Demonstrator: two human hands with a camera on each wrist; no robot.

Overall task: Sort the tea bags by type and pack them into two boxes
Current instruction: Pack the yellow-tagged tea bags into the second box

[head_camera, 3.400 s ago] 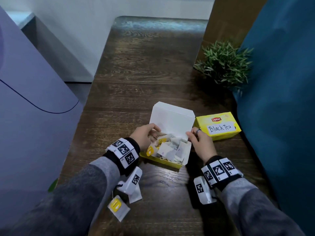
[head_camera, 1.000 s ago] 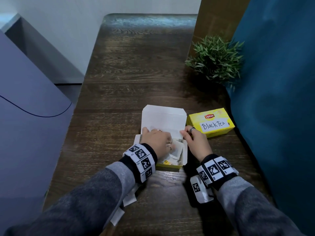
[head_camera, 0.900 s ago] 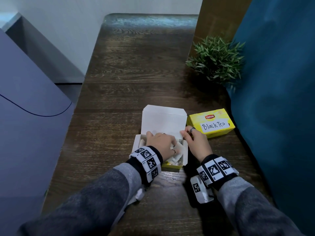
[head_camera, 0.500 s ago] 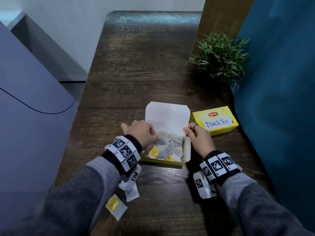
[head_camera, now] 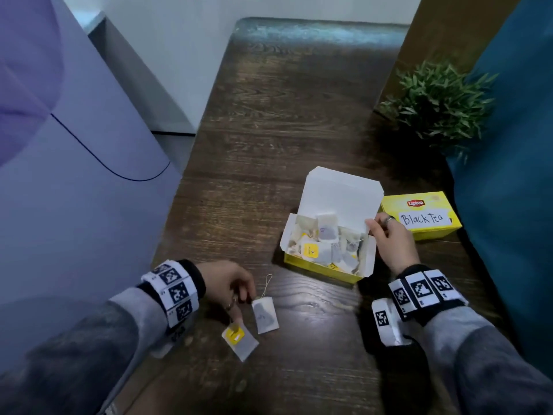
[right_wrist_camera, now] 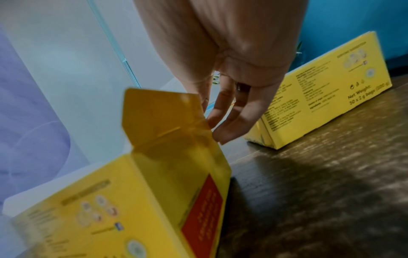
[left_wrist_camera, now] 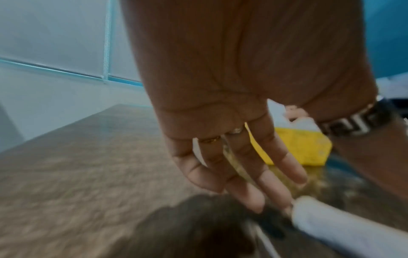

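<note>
Yellow cardboard box [head_camera: 317, 266]: lid raised, white inside; heaped with paper tea bags [head_camera: 326, 235].
Closed yellow carton [head_camera: 419, 218]: handwritten "Black Tea"; at the box's 3 o'clock.
Loose square sachets [head_camera: 264, 314]: two, at 7 o'clock on grained dark wooden table [head_camera: 284, 115].
Left hand [head_camera: 227, 284]: fingers straight, apart, just beside sachets.
Right hand [head_camera: 395, 244]: pinching box's 3 o'clock flap.

Dark wooden table [head_camera: 299, 115] against a white wall [head_camera: 179, 25], teal partition [head_camera: 508, 205] alongside.

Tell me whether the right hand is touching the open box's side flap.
Touching. The right wrist view shows the right hand pinching the open box's side flap, fingertips on its edge.
</note>
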